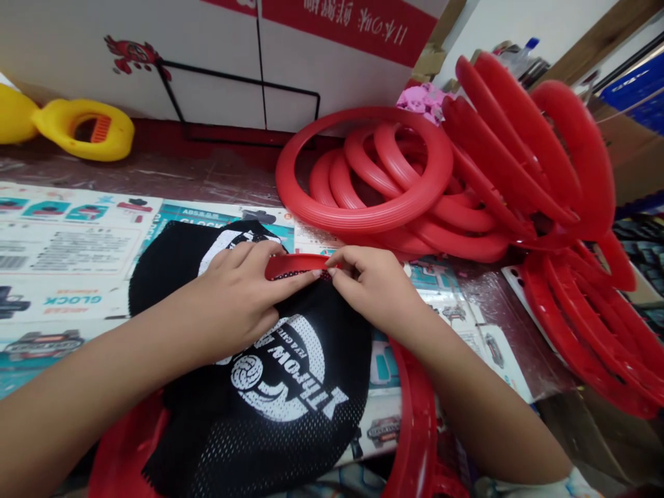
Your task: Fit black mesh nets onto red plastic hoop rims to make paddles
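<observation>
A black mesh cloth point(290, 415) with white printed lettering lies stretched over a red plastic ring point(415, 429) in front of me. The ring's far rim point(295, 264) shows between my hands. My left hand point(243, 297) lies on the mesh, its fingers pressed together on the cloth at that rim. My right hand point(373, 283) pinches the mesh edge against the rim from the right. The fingertips of both hands nearly meet.
Several red plastic rings point(363, 180) are piled on the table beyond my hands, and more point(586, 207) lean at the right. Printed cardboard sheets point(67, 249) cover the tabletop. A yellow plastic part point(83, 128) sits far left before a white and red carton point(290, 62).
</observation>
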Action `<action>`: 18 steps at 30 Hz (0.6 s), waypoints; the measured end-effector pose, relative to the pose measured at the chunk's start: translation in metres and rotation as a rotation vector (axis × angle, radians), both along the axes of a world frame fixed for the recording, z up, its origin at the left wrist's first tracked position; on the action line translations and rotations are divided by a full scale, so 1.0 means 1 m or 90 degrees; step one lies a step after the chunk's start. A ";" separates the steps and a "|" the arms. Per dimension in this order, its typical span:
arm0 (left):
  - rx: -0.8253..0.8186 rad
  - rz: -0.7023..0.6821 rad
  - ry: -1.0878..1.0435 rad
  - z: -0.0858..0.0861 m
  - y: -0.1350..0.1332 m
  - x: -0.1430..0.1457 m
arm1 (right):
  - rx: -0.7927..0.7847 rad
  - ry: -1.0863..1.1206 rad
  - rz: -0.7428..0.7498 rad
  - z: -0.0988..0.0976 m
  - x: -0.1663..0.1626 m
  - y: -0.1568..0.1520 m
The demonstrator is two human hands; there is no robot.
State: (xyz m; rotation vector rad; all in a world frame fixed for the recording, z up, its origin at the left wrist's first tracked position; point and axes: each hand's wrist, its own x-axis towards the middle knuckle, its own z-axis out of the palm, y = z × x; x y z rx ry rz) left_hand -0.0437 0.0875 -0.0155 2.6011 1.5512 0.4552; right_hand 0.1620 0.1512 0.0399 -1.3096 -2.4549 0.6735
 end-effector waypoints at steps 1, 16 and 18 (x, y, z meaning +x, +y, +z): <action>0.000 0.001 0.004 0.000 0.000 0.000 | -0.001 -0.001 0.001 -0.001 -0.001 0.000; -0.028 -0.011 0.041 0.014 0.004 -0.012 | -0.044 -0.100 0.075 0.015 -0.001 -0.014; -0.065 -0.001 0.072 0.020 0.002 -0.016 | -0.021 -0.142 0.098 0.017 -0.001 -0.019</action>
